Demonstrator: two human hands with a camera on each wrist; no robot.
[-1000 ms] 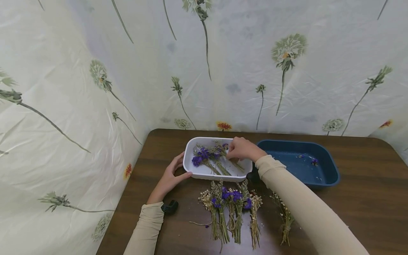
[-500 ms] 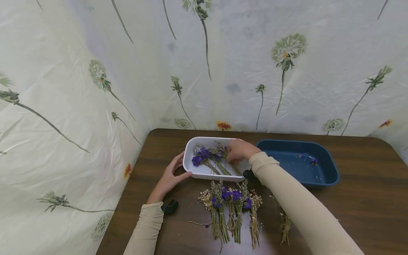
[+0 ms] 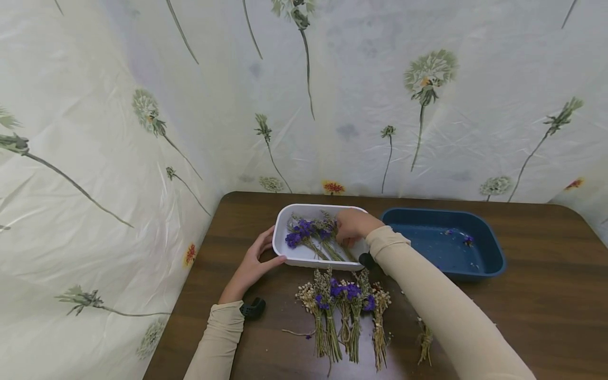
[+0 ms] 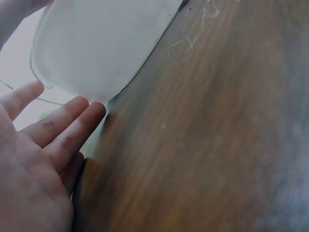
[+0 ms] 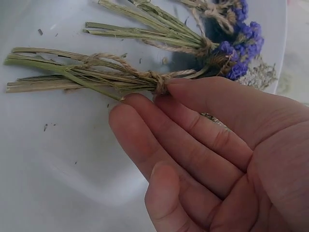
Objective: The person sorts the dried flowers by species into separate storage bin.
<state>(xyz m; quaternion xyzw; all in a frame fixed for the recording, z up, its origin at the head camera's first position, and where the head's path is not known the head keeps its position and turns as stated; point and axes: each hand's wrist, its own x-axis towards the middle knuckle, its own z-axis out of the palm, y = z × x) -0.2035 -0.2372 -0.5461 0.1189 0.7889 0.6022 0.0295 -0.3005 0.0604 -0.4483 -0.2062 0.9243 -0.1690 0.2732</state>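
The right hand (image 3: pixel 351 226) lies inside the white tray (image 3: pixel 304 256), fingers straight and together, fingertips (image 5: pixel 140 104) touching the twine-tied bundle (image 5: pixel 96 72); nothing is clamped. A second bundle with purple flowers (image 3: pixel 299 235) lies beside it in the same tray. The left hand (image 3: pixel 254 264) rests open against the tray's left end, fingers (image 4: pixel 72 125) straight on the wall.

A blue tray (image 3: pixel 494 264) stands just right of the white one. A row of dried bundles (image 3: pixel 342 311) lies on the table (image 3: pixel 546 316) near the tray's front edge. The right sleeve (image 3: pixel 442 311) covers part of one bundle (image 3: pixel 425 343). Patterned sheeting (image 3: pixel 119 132) closes off the rear and left; free table surface lies to the right.
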